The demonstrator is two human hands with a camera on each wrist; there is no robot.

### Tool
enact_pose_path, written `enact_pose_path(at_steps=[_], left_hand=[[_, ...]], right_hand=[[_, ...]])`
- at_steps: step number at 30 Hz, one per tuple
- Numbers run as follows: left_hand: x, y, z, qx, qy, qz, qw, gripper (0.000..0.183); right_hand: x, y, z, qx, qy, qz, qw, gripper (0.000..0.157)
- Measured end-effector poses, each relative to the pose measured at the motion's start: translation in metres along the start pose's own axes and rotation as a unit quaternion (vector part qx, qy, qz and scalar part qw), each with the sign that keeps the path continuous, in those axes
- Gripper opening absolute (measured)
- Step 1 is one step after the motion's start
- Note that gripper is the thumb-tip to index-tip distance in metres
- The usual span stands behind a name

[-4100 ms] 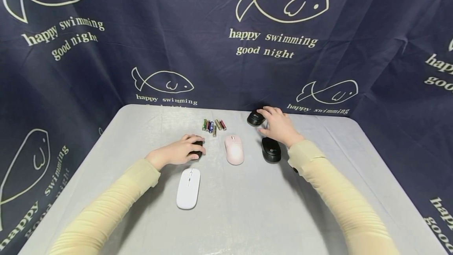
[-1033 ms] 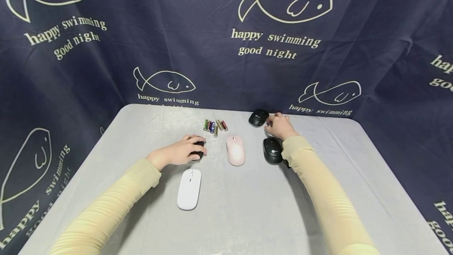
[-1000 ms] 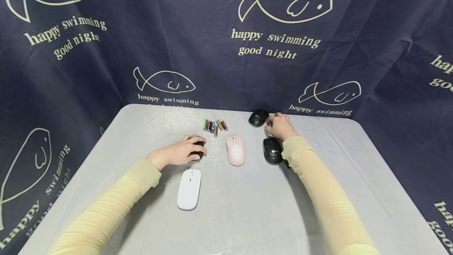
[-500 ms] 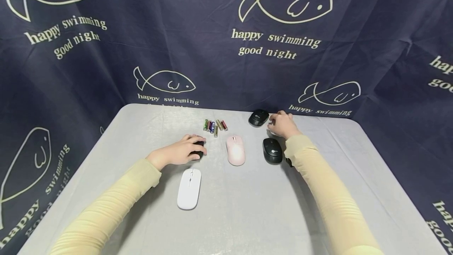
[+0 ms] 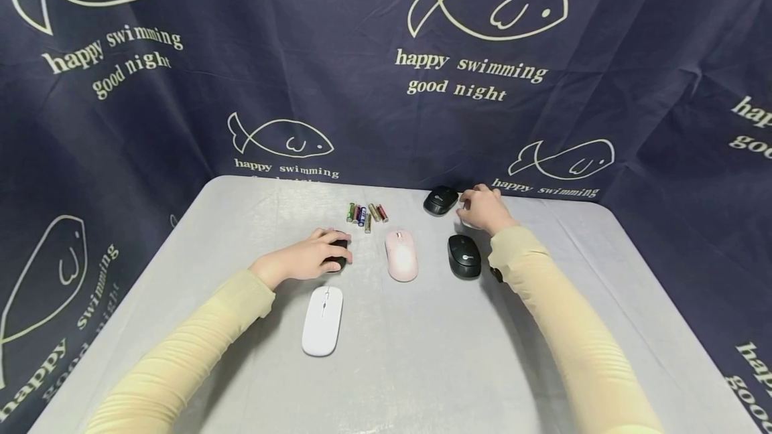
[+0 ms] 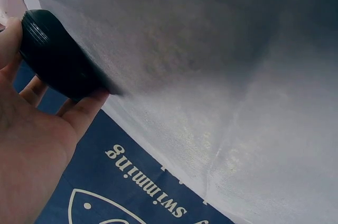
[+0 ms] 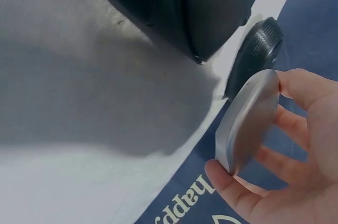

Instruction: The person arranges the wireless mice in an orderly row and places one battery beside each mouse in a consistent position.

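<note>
My left hand (image 5: 304, 256) grips a black computer mouse (image 5: 336, 253) on the table, fingers over its top and sides; the left wrist view shows the thumb and fingers along the dark mouse (image 6: 60, 57). Toward the table's back right, my right hand (image 5: 484, 211) holds a silver-grey mouse (image 7: 245, 121) by its sides, mostly hidden under the hand in the head view. Just left of that hand stands a black mouse (image 5: 441, 200). Another black mouse (image 5: 464, 256) lies nearer, below the right hand.
Between the hands lies a pink mouse (image 5: 401, 256). A white mouse (image 5: 322, 321) rests nearer, below the left hand. Several batteries (image 5: 366, 215) lie at the back middle. A dark blue fish-print cloth (image 5: 374, 112) hangs behind the pale table (image 5: 398, 367).
My right hand was over the back black mouse in the oldest frame; it has come off it to the right and, lately, shifted slightly right and back. The left hand stays put.
</note>
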State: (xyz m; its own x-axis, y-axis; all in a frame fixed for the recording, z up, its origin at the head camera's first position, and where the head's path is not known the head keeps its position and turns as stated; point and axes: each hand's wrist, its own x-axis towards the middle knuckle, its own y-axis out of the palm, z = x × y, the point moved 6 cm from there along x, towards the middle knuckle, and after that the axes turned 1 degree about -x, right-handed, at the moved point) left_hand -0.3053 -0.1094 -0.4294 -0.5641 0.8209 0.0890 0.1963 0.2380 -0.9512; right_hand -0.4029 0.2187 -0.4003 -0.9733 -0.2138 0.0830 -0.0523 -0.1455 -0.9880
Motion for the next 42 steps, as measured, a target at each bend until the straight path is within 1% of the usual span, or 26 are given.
enact_pose_path(at_steps=[6,14,23,29,35,42], left_hand=[[0.0,-0.001,-0.001,-0.001,0.0,0.0,1.0,0.021],[0.0,0.0,0.0,-0.004,-0.003,-0.001,1.0,0.021],[0.0,0.001,0.001,0.001,-0.003,0.0,1.0,0.021],[0.0,-0.001,-0.001,-0.005,-0.007,0.004,1.0,0.022],[0.0,-0.002,-0.002,-0.011,-0.011,0.006,0.9999,0.022],[0.001,0.0,-0.001,-0.006,-0.01,0.006,0.9999,0.022]], right_hand=[[-0.003,-0.006,0.004,0.007,-0.001,0.006,1.0,0.037],[-0.009,-0.019,0.013,0.023,-0.009,-0.015,1.0,0.036],[-0.017,-0.029,0.02,0.028,-0.013,-0.011,0.999,0.036],[-0.024,-0.035,0.029,0.029,-0.023,-0.016,0.999,0.035],[-0.03,-0.038,0.039,0.02,-0.048,-0.033,0.998,0.034],[-0.039,-0.047,0.053,0.025,-0.06,-0.036,0.997,0.033]])
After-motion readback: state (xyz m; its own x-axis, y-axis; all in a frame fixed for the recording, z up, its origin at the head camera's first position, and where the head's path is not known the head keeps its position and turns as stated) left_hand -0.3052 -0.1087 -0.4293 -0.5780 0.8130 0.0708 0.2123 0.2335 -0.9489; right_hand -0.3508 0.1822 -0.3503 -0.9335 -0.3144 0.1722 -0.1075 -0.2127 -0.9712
